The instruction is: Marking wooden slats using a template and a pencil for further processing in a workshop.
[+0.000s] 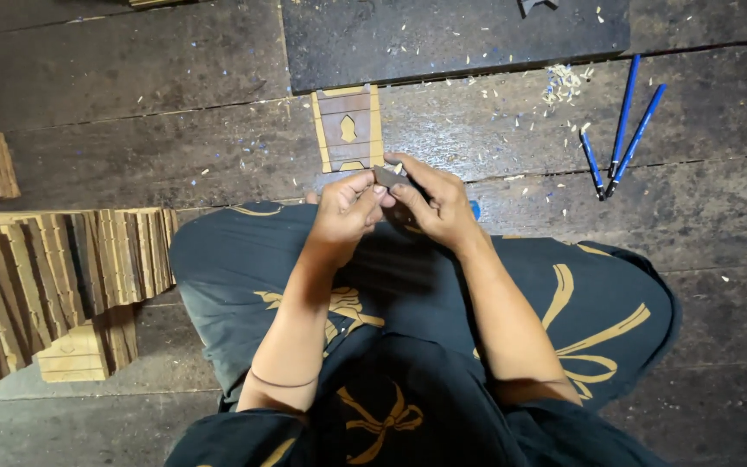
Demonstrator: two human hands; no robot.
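From the head camera, the left hand (345,210) and right hand (437,204) meet over the lap, fingers pinched together on a small dark wooden piece (386,176). Just ahead on the dark plank floor (175,130) lies a rectangular carved wooden panel with pale edges (347,128), seemingly cut already. Stacks of similar pale wooden panels (54,277) sit at left; three blue-handled carving tools (620,130) lie untouched at right.

The garment (408,346) across the lap is black with golden ribbon-like motifs. The panel (347,128) at upper centre is brown, edged in pale yellow. At upper right lie blue tools (624,121). Stacked pieces (54,277) at left are tan. The floor planks (131,112) are dark grey-brown.
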